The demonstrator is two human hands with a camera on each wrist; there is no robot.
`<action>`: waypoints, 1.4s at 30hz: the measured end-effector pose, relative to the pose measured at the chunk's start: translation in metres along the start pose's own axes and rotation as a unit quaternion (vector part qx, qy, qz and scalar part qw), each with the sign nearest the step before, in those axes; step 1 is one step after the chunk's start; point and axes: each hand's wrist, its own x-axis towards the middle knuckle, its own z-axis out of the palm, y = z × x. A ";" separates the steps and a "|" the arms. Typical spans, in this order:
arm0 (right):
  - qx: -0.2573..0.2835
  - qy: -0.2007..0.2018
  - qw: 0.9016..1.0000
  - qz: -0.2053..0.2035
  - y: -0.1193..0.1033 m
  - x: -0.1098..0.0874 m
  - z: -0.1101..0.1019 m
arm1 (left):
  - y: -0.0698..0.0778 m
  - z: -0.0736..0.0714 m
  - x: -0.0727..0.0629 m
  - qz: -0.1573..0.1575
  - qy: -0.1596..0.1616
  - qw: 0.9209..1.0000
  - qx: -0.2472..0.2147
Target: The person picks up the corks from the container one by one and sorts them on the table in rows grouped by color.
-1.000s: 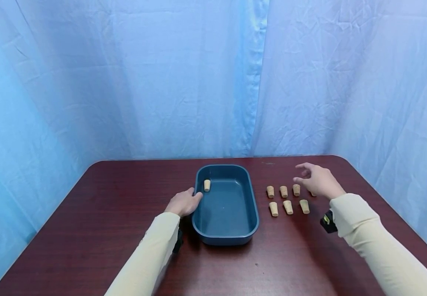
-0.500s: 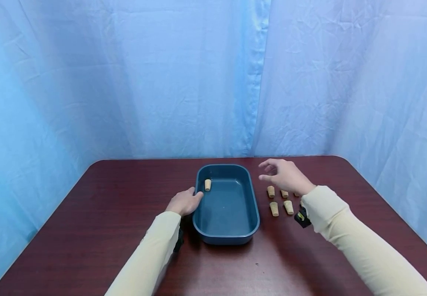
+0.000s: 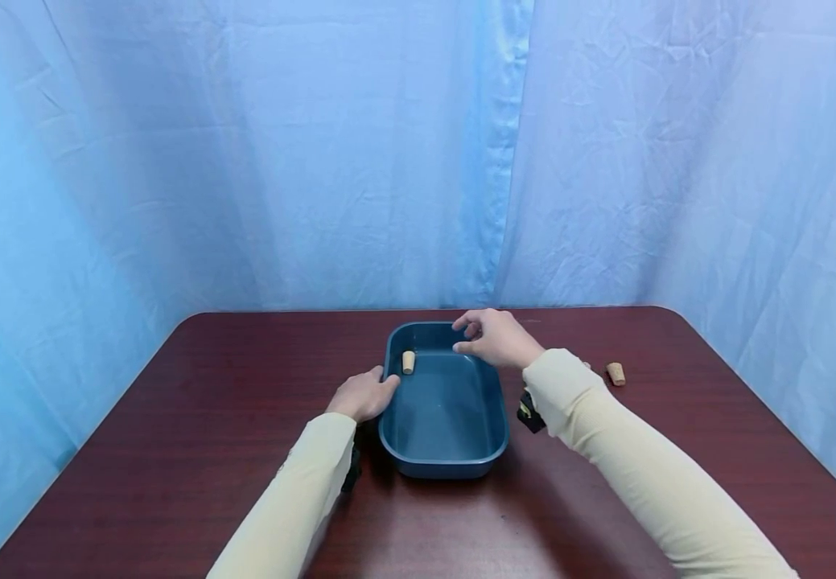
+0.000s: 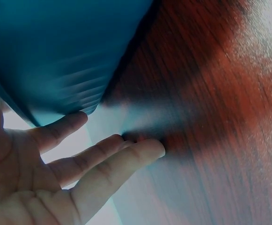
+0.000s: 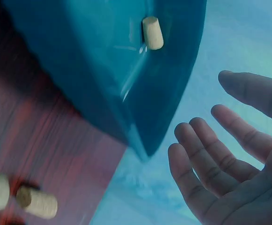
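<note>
A deep blue rectangular tray (image 3: 435,462) stands mid-table. One tapered cork stopper (image 3: 408,363) is inside it by the far left corner. My left hand (image 3: 363,396) grips the tray's left side, thumb over the rim; the left wrist view shows the other fingers (image 4: 105,176) spread along and below the outer wall. My right hand (image 3: 493,336) hovers over the tray's far right corner, thumb and fingers apart. Nothing is between them in the right wrist view, where the fingers (image 5: 215,161) are loosely bent.
More cork stoppers (image 3: 616,374) are on the dark red wooden table (image 3: 244,378) right of the tray, mostly hidden behind my right sleeve (image 3: 628,434). Several show in part at the lower left of the right wrist view. A pale blue curtain (image 3: 360,161) hangs behind the table.
My right hand has moved left, from above the corks to over the tray's right side, and its sleeve now covers most of the corks. My left hand and the tray stay put.
</note>
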 end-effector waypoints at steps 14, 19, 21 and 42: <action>0.014 -0.049 0.998 0.047 -0.022 0.040 0.042 | 0.000 0.000 0.002 -0.013 -0.004 1.000 0.001; 0.016 -0.035 0.996 0.075 -0.020 0.051 0.057 | 0.001 0.000 0.001 -0.003 -0.003 1.000 0.004; 0.019 -0.029 0.995 0.090 -0.019 0.053 0.063 | 0.001 0.001 0.001 -0.001 -0.003 1.000 0.006; -0.063 -0.026 0.993 0.094 -0.024 0.059 0.097 | -0.002 0.004 0.004 0.004 0.007 1.000 0.009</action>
